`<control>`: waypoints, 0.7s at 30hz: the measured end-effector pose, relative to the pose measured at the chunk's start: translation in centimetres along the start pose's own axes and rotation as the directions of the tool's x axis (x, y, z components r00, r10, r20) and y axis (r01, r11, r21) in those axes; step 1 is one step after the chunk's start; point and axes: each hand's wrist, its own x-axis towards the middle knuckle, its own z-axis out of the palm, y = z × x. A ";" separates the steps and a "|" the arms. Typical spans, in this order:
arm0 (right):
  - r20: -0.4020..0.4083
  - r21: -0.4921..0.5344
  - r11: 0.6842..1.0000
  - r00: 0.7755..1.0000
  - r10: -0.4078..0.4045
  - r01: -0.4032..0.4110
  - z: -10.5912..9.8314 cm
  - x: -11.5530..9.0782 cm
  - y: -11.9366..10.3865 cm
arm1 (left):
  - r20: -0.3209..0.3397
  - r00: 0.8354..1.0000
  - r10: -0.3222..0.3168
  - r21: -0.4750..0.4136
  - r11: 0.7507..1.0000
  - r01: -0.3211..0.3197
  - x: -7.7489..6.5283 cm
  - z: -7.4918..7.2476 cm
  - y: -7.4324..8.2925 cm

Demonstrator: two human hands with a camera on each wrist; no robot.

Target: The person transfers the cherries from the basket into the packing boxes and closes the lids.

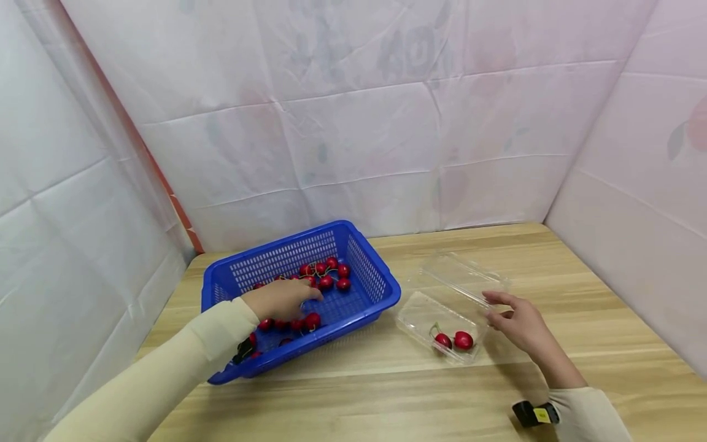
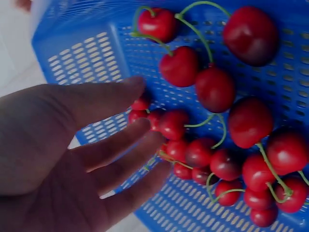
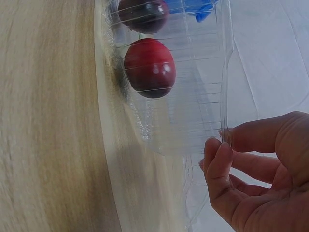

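My left hand (image 1: pixel 283 299) is inside the blue plastic basket (image 1: pixel 389 293), its fingers extended and apart with nothing between them. Red cherries (image 2: pixel 252 122) with green stems lie around and beyond the fingers in the left wrist view. To the right of the basket stands a clear plastic clamshell box (image 1: pixel 414 310) with its lid (image 1: pixel 461 270) laid back. Two cherries (image 1: pixel 463 340) sit at the box's near end. My right hand (image 1: pixel 521 324) pinches the box's edge between thumb and fingers, as the right wrist view shows.
A wooden table (image 1: pixel 386 405) carries the basket and the box. White printed sheeting (image 1: pixel 353 135) hangs behind the table and along both sides. A black strap with a yellow label (image 1: pixel 537 414) is by my right sleeve.
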 end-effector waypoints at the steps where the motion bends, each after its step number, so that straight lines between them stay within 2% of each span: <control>1: 0.001 -0.002 1.000 1.000 0.000 0.000 0.0 0.0 0.0 | 0.024 1.000 -0.003 0.002 1.000 0.003 0.1 0.2 -0.1; 4: 0.006 -0.007 1.000 1.000 0.006 -0.006 0.0 0.0 0.0 | 0.078 0.997 -0.002 0.061 0.998 -0.003 0.4 0.6 -0.3; 9: 0.010 -0.010 1.000 1.000 0.011 -0.011 0.0 0.1 0.0 | 0.120 0.993 0.012 0.149 0.988 -0.030 1.0 1.6 -0.7; 15: 0.007 -0.012 1.000 1.000 0.016 -0.016 0.0 0.0 -0.1 | 0.136 0.990 0.041 0.150 0.987 -0.062 1.4 2.1 -0.9; 21: 0.014 -0.003 1.000 1.000 0.020 -0.020 -0.1 0.1 0.0 | 0.155 0.988 0.005 0.146 0.989 -0.028 2.2 2.7 -1.0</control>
